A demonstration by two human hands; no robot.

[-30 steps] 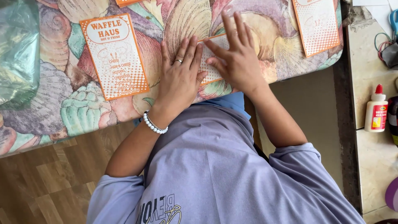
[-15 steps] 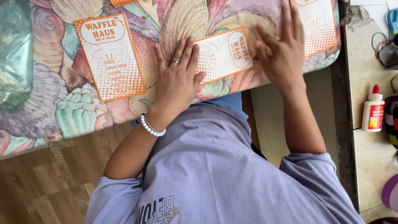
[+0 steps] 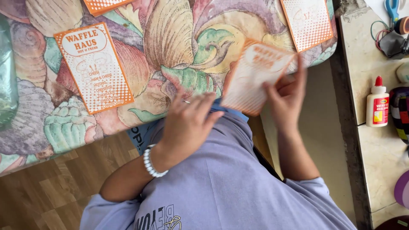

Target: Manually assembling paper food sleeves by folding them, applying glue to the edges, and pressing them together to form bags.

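My right hand (image 3: 286,99) grips an orange and white printed card (image 3: 254,76) by its lower right edge and holds it tilted above the near edge of the table. The card is motion-blurred. My left hand (image 3: 187,124), with a ring and a white bead bracelet, hovers just left of the card, fingers spread, holding nothing. A second card of the same kind (image 3: 94,66) lies flat on the shell-patterned tablecloth (image 3: 179,38) to the left. A third card (image 3: 307,22) lies at the table's far right, and a corner of another (image 3: 104,5) shows at the top.
A marble side surface (image 3: 375,140) stands to the right with a white glue bottle (image 3: 377,107), scissors (image 3: 393,9) and cords. A clear plastic item (image 3: 6,81) sits at the table's left edge. Wood floor (image 3: 47,191) lies below left.
The card that lay flat under both hands has been lifted off the table by my right hand. My left hand has come off it and drawn back toward my body.
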